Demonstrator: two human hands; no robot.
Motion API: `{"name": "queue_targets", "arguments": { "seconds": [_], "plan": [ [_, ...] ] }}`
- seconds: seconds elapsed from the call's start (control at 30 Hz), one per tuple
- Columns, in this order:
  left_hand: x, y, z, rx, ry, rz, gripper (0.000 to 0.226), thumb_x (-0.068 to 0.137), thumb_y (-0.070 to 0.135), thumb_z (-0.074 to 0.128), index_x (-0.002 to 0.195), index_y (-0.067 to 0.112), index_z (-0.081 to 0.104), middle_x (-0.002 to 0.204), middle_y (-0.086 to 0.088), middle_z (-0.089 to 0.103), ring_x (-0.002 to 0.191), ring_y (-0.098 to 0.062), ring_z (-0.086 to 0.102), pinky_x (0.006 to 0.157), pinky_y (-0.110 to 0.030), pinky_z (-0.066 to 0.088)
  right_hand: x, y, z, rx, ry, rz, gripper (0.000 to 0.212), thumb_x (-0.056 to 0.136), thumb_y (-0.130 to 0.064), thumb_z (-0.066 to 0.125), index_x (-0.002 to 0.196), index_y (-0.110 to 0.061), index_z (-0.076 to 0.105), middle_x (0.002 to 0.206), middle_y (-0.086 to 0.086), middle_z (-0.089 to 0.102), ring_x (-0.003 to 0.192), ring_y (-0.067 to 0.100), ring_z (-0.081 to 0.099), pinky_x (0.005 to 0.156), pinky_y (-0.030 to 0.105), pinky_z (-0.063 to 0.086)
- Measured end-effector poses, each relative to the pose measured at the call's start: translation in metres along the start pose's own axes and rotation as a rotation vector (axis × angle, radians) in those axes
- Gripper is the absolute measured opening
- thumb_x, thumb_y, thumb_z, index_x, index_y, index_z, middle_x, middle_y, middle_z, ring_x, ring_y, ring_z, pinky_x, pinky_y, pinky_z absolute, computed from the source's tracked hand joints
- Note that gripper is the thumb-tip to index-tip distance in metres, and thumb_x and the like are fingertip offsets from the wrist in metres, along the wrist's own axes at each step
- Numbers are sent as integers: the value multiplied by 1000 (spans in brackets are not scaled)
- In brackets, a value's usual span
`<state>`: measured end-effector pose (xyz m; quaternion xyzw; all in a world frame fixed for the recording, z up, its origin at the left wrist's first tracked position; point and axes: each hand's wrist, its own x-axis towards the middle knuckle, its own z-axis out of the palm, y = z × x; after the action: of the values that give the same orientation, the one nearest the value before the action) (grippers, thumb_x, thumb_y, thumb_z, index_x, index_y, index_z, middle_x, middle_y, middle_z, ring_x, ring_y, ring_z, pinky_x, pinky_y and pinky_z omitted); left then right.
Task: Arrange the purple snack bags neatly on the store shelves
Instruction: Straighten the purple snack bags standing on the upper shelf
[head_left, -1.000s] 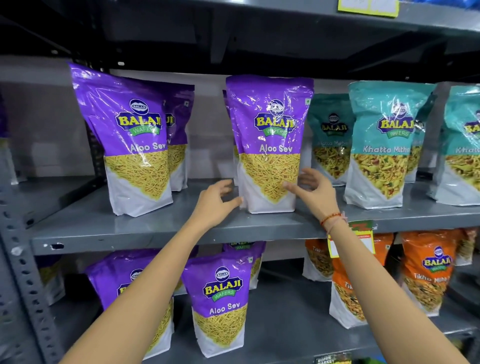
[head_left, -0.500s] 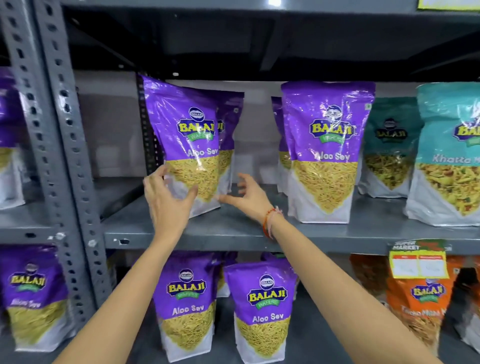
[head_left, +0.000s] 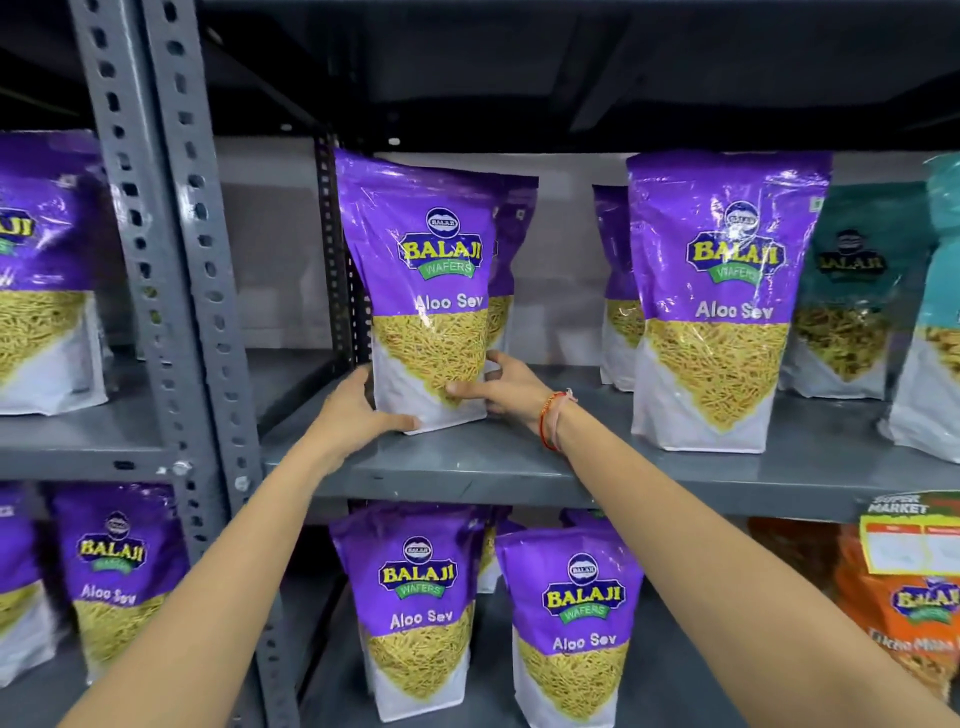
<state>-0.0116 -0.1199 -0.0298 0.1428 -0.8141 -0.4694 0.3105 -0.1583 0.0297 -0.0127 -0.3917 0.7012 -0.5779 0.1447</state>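
A purple Aloo Sev bag (head_left: 423, 270) stands tilted to the left at the left end of the grey middle shelf (head_left: 467, 462). My left hand (head_left: 358, 410) grips its lower left corner. My right hand (head_left: 501, 387) wraps the lower right edge, thumb on the front. A second purple bag (head_left: 511, 234) stands right behind it, mostly hidden. Another purple bag (head_left: 719, 291) stands upright to the right, with one more (head_left: 613, 291) behind it. Two purple bags (head_left: 415, 608) (head_left: 571, 623) stand on the shelf below.
A perforated grey upright (head_left: 171, 291) divides this bay from the left bay, where more purple bags (head_left: 41, 270) (head_left: 111, 577) stand. Teal bags (head_left: 852, 301) fill the right of the middle shelf. Orange bags (head_left: 914, 613) and a price tag (head_left: 909, 540) sit lower right.
The view has swung further left. Both hands moved from hovering beside the left purple bag to closing on its base, one on each side.
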Motion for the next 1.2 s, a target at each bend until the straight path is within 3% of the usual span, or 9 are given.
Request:
{"name": "queue_targets", "arguments": {
  "seconds": [0.07,0.17,0.2,0.3,0.37,0.6,0.7,0.93,1.2],
  "plan": [
    [1,-2,-1,-52,-30,24,76,48,15,88,117,19,56,119,-2,66,111,-21,60,99,-42,47,-6,0,-1,-55,-3,-36,63,71,-16,79,125,-11,48,112,1,64,106,17,61,95,27,46],
    [1,-3,-4,-116,-66,60,55,55,3,86,97,29,62,101,11,69,98,-8,64,83,-25,52,-18,-4,-1,-170,35,-106,66,74,-17,77,131,-9,45,88,-12,54,78,2,51,67,5,43],
    [1,-2,-5,-131,-84,63,53,55,3,85,94,30,63,99,13,69,95,-6,65,79,-21,51,-21,-5,0,-187,61,-133,68,74,-17,77,132,-9,43,88,-10,54,76,3,51,66,4,43],
    [-1,1,-8,-196,-160,48,53,55,0,84,95,29,65,98,14,71,93,-4,66,73,-14,53,-36,-5,2,-227,143,-193,74,70,-26,79,133,-14,42,118,11,56,107,23,57,98,31,47],
    [-3,2,-9,-232,-214,34,57,57,-4,81,102,26,64,103,9,71,97,-7,66,73,-12,54,-47,-3,2,-261,182,-200,80,68,-35,80,135,-17,39,125,9,51,120,24,48,106,39,39],
    [-6,5,-16,-235,-344,23,62,70,-14,68,121,18,55,115,2,66,103,-7,64,83,-13,52,-61,-3,-5,-288,132,-62,85,69,-38,79,135,-16,31,135,10,50,120,26,52,105,42,42],
    [-7,5,-16,-221,-337,23,67,72,-15,66,130,11,47,122,-7,62,111,-16,60,92,-16,49,-61,-2,-6,-323,98,-55,90,67,-36,81,138,-17,28,138,9,49,121,27,53,106,41,41],
    [-14,9,-13,-139,-312,35,76,69,-17,68,133,12,40,116,-5,60,95,-7,61,71,-8,52,-59,1,-7,-343,71,-25,101,62,-38,84,142,-18,26,143,5,46,127,25,48,109,42,39],
    [-14,7,-14,-110,-296,31,71,69,-14,70,127,19,43,108,1,63,90,-2,62,69,-8,52,-61,0,-6,-335,80,-22,98,61,-40,84,139,-20,28,139,5,49,125,24,49,108,41,39]
  ]
}}
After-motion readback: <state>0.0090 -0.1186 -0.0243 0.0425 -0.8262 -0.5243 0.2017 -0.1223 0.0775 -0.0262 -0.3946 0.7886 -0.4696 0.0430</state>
